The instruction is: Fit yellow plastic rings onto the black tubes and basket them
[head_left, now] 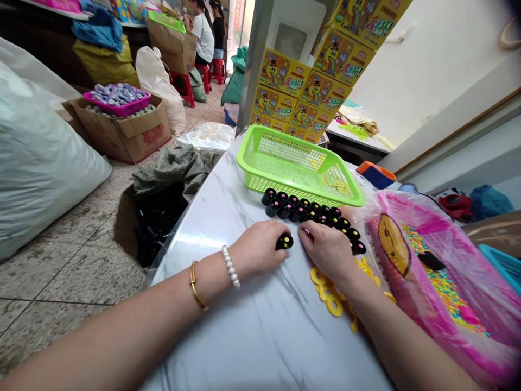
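Reading the scene as a clock dial centred on the person's left hand, I see a bulging white woven sack (44,163) between nine and ten o'clock, on the speckled floor. Between ten and eleven, a brown cardboard box (142,133) bears a magenta plastic basket (140,103) heaped with small purple-and-white pieces (116,93). Near nine o'clock, beside the table, an open carton (124,228) holds a dark mass of black pieces (152,228), with grey-green sacking (179,165) over its far edge.

At the centre, over the white marble-patterned table (252,331), the left hand (262,247), its wrist wearing pearly beads and a gold-coloured bangle, has its fingers curled round a short black cylindrical cup (284,241) with yellow dots showing at its end. Toward half past twelve lies a bright green plastic mesh basket (285,187); at one to two o'clock, just on its near side, similar black cups (287,209) stand in close rows, pink or yellow dots in many.

At three o'clock the right hand (328,247) is partly curled, thumb and forefinger close together; I cannot tell whether they pinch anything. Flat yellow rings (334,306) lie around four o'clock, partly under that forearm. Beyond, between three and four, a pink plastic-lined basket (391,203) holds multicoloured beads (445,288).
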### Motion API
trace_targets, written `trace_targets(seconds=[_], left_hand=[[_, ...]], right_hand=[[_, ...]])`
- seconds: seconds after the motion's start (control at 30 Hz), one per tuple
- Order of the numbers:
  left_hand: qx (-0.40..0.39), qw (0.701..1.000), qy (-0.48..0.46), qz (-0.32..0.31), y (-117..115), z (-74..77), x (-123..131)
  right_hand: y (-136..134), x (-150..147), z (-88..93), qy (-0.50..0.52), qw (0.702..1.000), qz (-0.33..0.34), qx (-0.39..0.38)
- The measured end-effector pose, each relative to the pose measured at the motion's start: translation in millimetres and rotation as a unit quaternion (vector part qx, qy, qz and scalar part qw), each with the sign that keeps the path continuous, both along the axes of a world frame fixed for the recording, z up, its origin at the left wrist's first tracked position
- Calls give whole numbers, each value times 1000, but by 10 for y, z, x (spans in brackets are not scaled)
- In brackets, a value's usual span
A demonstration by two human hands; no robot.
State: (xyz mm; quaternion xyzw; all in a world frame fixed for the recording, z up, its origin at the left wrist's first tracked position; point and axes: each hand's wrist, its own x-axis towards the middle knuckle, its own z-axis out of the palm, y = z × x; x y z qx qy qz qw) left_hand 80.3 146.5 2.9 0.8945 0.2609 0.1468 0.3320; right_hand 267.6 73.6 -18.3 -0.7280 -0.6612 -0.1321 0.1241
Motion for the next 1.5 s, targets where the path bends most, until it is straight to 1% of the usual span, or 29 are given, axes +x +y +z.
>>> trace_targets(seconds=[0.07,0.13,0.27,0.37,0.47,0.57,0.67,0.73,0.83,0.9,0.97,1.03,1.17,1.23,1.3,1.4,1.43,1.5], left_hand=[[-4,1000,1,-4,3,-1,1],[-9,1000,0,-2,4,-5,3],[-15,1000,-4,0,4,-7,9],[-12,1000,-8,5,1,-6,11],[-9,1000,-19,6,-1,-14,11],[-5,1000,-26,4,-2,-31,9],[0,1000,-21,2,-3,-44,7],[2,1000,-16,3,-4,-47,8],[7,1000,-8,4,-7,-48,9],[10,1000,-5,3,-9,-46,9],[13,1000,-3,0,-11,-41,6],[15,1000,-1,-4,-14,-31,-1],[12,1000,5,-8,-24,-13,-10],[10,1000,6,-10,-30,-9,-8],[6,1000,6,-14,-36,-7,-5],[-2,1000,12,-23,-49,1,-5],[-3,999,12,-34,-56,4,-6],[-2,997,10,-77,-72,13,-11]], right_hand=[[1,-10,1,6,1000,-1,12],[-14,-35,39,21,999,3,28],[-112,-153,238,62,995,25,69],[-189,-281,368,114,988,65,87],[-223,-371,385,149,981,105,72],[-241,-364,353,155,980,114,48],[-257,-259,347,138,985,85,60],[-251,-167,341,73,994,56,63],[-203,-70,290,-65,998,13,9],[-161,-52,240,-114,993,-1,-34],[-146,-62,206,-125,991,3,-56],[-192,-74,202,-124,990,10,-64],[-464,-37,242,-102,993,14,-52],[-602,2,257,-104,993,0,-52],[-674,29,267,-124,990,-29,-67],[-630,27,290,-151,980,-81,-100],[-587,16,301,-155,977,-94,-115],[-487,-17,324,-162,969,-111,-146]])
